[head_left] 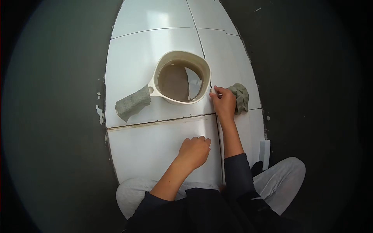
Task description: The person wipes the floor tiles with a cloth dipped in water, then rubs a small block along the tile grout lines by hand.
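Observation:
A white plastic dipper [156, 87] with murky brown water [173, 81] stands on the white tiles, its handle pointing left. A grey-green cloth [133, 103] is draped over that handle. To the right of the dipper, my right hand [224, 103] has its thumb and forefinger bent together over the dark tile joint; whatever they pinch is too small to make out. Another crumpled grey-green cloth [241, 98] lies right against that hand. Nearer to me, my left hand [196, 151] is curled closed over the tile, knuckles up, and its fingertips are hidden.
White tiles [151, 155] with dark joints [167, 121] form the surface, and brownish stain runs along one joint. A white block [264, 154] lies by my right knee. Dark grey floor [58, 116] borders both sides, with white flakes [100, 114] at the left edge.

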`<state>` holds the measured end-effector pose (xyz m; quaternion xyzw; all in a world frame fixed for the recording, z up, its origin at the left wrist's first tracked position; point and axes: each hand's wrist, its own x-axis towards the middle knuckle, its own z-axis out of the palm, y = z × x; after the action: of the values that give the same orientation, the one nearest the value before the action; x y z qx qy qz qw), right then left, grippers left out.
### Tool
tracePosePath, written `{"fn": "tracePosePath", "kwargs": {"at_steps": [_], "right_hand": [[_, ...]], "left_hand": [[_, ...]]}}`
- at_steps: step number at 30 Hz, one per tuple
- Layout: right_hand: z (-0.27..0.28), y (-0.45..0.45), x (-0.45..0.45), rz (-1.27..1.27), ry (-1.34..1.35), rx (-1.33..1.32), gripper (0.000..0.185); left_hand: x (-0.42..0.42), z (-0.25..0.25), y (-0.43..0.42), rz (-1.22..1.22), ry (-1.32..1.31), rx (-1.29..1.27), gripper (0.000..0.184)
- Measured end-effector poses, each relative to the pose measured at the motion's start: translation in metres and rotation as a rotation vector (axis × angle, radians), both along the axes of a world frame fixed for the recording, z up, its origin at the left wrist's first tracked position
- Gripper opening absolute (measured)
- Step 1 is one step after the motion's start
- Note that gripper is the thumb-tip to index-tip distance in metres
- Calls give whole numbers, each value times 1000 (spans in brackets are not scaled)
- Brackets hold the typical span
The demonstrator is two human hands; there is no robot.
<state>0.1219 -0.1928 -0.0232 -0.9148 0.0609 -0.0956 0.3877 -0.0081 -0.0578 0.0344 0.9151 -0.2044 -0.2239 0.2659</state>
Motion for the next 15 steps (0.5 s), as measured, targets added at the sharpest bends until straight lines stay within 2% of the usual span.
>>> {"fn": "tracePosePath", "kwargs": {"at_steps": [3,7,14,15], "right_hand": [[6,-4,6,35,44,-13,28],[9,-12,-48,-7,107,-50,29],[11,1,10,14,36,-66,26],[13,-1,12,18,99,-66,26]], "left_hand": [[-1,1,0,6,-11,-26,16],[0,2,-3,8,-51,-13,14],[-2,2,-3,0,-65,-22,14],[-1,1,-2,0,-68,-22,14]]}}
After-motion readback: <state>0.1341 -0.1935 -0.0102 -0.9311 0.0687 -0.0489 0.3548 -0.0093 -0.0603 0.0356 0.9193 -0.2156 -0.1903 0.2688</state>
